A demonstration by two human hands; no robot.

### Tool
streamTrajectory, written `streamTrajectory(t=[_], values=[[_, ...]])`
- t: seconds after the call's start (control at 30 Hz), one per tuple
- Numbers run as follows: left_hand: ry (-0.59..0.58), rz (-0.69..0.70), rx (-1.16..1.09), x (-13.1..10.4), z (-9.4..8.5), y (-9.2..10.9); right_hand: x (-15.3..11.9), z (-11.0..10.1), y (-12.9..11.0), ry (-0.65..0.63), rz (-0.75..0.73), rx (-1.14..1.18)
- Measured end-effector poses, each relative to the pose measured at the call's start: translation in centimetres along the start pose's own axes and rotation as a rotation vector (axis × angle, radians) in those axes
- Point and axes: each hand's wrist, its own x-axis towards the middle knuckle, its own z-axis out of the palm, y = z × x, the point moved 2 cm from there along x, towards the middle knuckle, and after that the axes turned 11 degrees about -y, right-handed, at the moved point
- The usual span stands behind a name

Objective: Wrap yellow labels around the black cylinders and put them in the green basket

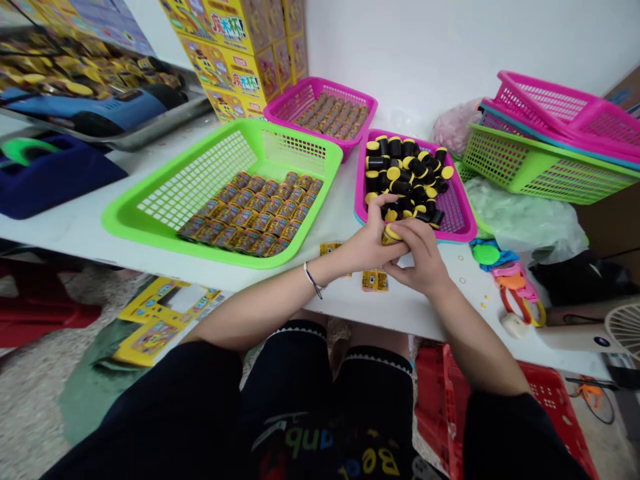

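Both hands meet over the table's front edge, around one small cup with a yellow lid (pixel 391 233). My left hand (pixel 371 243) has its fingers wrapped round the cup's left side. My right hand (pixel 419 257) closes on it from the right; most of the cup is hidden. Just behind the hands is a pink basket (pixel 463 217) of black cups with yellow lids (pixel 401 187). Beneath the hands lie printed yellow cards (pixel 375 281). To the left, a green basket (pixel 150 200) holds rows of wrapped cups (pixel 257 217).
Another pink basket (pixel 285 100) with wrapped cups stands behind, beside stacked yellow boxes (pixel 235 60). Nested baskets (pixel 530 170) and plastic bags (pixel 530 217) are at the right. A blue tape dispenser (pixel 55 177) and a metal tray (pixel 185 110) are at the left.
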Motion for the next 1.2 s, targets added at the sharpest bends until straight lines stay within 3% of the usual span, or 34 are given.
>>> streamTrajectory(t=[0.2, 0.47, 0.77, 0.93, 1.07, 1.2], values=[[-0.160, -0.101, -0.241, -0.2, 0.3, 0.7, 0.1, 0.0, -0.7, 0.102, -0.046, -0.012], [-0.260, -0.099, -0.435, -0.5, 0.6, 0.5, 0.1, -0.5, -0.4, 0.144, -0.126, 0.113], [-0.265, -0.069, -0.504, -0.3, 0.5, -0.5, 0.3, -0.5, -0.2, 0.045, -0.132, 0.140], [-0.190, -0.097, -0.358, 0.3, 0.1, -0.5, 0.0, 0.3, 0.2, 0.066, -0.016, 0.207], [-0.232, -0.137, -0.442, 0.0, 0.3, -0.3, -0.1, -0.1, 0.0, 0.100, 0.039, 0.316], [-0.256, -0.169, -0.533, -0.3, 0.6, -0.2, 0.1, -0.6, -0.7, 0.169, 0.006, 0.199]])
